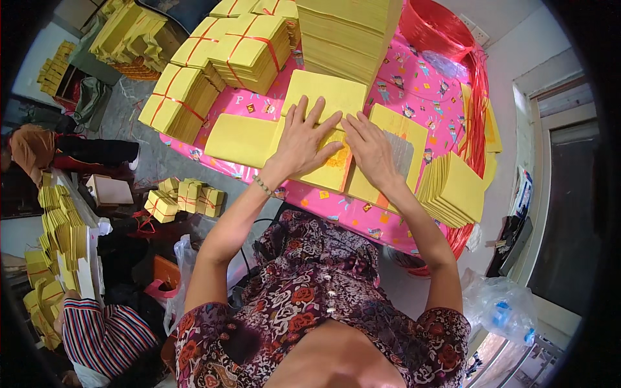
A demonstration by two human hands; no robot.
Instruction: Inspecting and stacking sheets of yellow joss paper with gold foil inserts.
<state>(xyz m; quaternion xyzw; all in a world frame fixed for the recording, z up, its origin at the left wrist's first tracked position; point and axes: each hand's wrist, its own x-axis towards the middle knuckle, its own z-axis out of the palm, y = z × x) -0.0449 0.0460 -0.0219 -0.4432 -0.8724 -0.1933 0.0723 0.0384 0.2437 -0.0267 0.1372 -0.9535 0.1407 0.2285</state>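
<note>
My left hand lies with fingers spread on a yellow paper sheet, its thumb over an orange-gold patch on the paper. Beside it my right hand presses down with fingers stretched out, the fingertips of both hands close together at the fold. Under and right of my right hand is another yellow sheet with a grey, silvery patch. A folded yellow paper extends left of my left hand. Fanned yellow sheets lie to the right. Neither hand grips anything.
Bundles of yellow paper tied with red string and a tall yellow stack stand at the back of the pink table. A red basket and hanging red strings are at the right. Another person in a striped top is at lower left.
</note>
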